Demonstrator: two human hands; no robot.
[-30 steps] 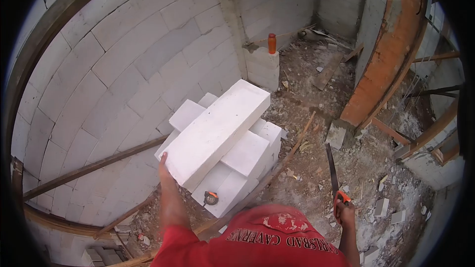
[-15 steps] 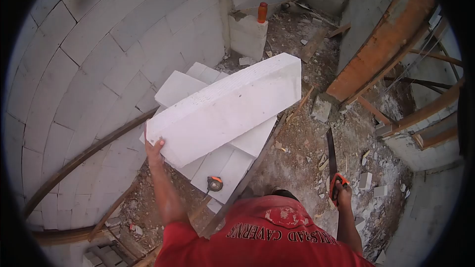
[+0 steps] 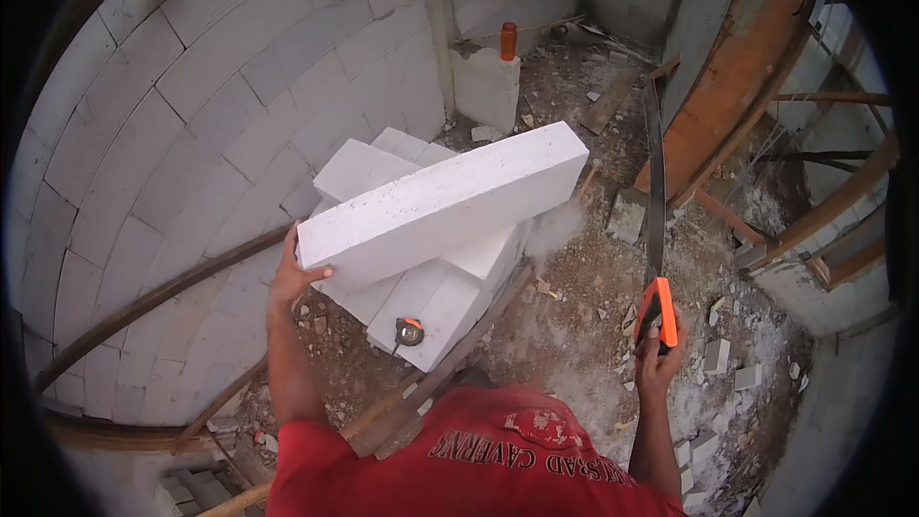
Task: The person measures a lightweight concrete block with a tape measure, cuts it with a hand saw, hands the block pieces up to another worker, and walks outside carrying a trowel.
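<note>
A long white lightweight concrete block (image 3: 436, 206) stands on its long edge across a stack of similar blocks (image 3: 426, 311). My left hand (image 3: 297, 278) grips its near-left end, the thumb on the side face and the fingers around the end. Off to the right, my right hand (image 3: 659, 354) is closed on the orange and black handle of a hand saw (image 3: 655, 191). The saw's dark blade points forward, apart from the block. A black and orange tape measure (image 3: 410, 332) lies on the stack, below the held block.
A block wall (image 3: 211, 134) rises on the left, with a long wooden pole (image 3: 163, 304) against it. An orange bottle (image 3: 508, 41) stands on a block at the back. Rust-coloured formwork (image 3: 728, 67) leans at the right. Rubble and offcuts (image 3: 716, 356) litter the ground.
The white block has tipped up from its tilt onto its long edge, under my left hand. My right hand has raised the saw forward. Dust now hangs near the block's right end.
</note>
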